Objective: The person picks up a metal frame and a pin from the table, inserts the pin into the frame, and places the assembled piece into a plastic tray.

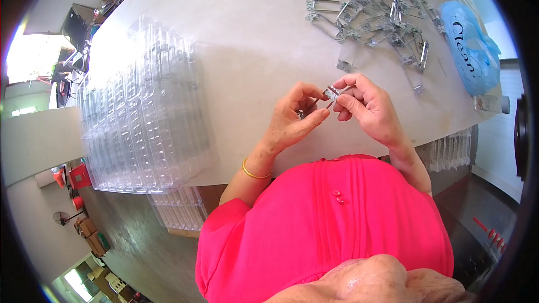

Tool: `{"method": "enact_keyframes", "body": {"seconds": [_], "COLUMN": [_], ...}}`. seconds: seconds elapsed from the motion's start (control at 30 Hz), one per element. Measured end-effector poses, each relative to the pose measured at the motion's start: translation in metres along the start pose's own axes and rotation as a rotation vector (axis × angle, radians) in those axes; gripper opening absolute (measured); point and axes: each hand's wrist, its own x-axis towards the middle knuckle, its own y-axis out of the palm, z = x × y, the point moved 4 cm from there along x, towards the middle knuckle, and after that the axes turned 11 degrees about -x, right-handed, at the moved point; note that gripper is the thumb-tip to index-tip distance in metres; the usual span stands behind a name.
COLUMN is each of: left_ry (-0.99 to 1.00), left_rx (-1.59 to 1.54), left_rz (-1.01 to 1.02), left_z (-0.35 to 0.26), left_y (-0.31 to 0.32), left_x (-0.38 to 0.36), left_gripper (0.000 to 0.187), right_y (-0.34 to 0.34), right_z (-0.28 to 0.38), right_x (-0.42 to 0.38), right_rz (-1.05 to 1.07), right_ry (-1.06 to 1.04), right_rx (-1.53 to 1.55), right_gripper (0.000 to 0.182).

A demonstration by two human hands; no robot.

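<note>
Above the near edge of the table, both hands hold a small metal frame-like part [331,94] between them. My left hand [292,118], with a yellow bangle at the wrist, has its fingers curled and grips the part's left end. Thumb and fingers of my right hand [365,104] pinch its right end. Much of the part is hidden behind the fingers. Beyond the hands lies a loose heap of similar metal parts [387,17]. One piece with a clear section [346,56] lies at the heap's near side, closest to my right hand.
Clear plastic trays [146,118] are stacked high on the left of the white table [247,73]. A blue bag marked "Clean" [469,47] stands at the right edge, with a clear bottle [491,104] lying by it. More trays [177,207] sit below the table.
</note>
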Motion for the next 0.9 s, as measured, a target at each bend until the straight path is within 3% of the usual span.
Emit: {"method": "enact_keyframes", "body": {"seconds": [0.13,0.2,0.3,0.37,0.53,0.63,0.7,0.8,0.9], "left_ry": [0.041,0.087,0.106,0.109,0.125,0.011,-0.169,-0.117,-0.150], "left_rx": [0.030,0.227,0.262,0.289,0.334,0.165,-0.437,-0.716,-0.790], "left_rz": [0.009,0.028,0.021,0.025,0.148,0.192,0.045,0.076,0.092], "left_z": [-0.002,-0.006,-0.003,-0.003,0.004,0.007,0.008,0.009,0.006], "left_y": [0.005,0.009,0.012,0.013,0.016,0.014,0.006,-0.003,-0.003], "left_x": [0.000,0.001,0.001,0.001,0.000,-0.002,0.000,0.003,0.003], "left_gripper": [0.027,0.028,0.029,0.030,0.035,0.033,0.035,0.037,0.040], "right_y": [0.000,0.000,-0.001,-0.002,-0.003,-0.007,-0.013,-0.012,-0.007], "right_z": [-0.001,0.002,0.006,0.009,0.015,0.013,0.011,0.011,0.008], "right_x": [0.000,-0.001,-0.002,-0.002,0.002,0.004,0.005,0.002,0.001], "right_rz": [0.027,0.014,-0.051,-0.224,-0.197,-0.282,-0.337,-0.335,-0.331], "right_ry": [0.026,0.026,-0.066,-0.289,-0.262,-0.248,-0.288,-0.338,-0.370], "right_rx": [-0.041,-0.095,-0.366,-0.637,-0.379,-0.156,0.007,0.066,0.077], "right_gripper": [0.015,0.012,0.007,0.004,0.005,0.007,0.010,0.011,0.013]}}
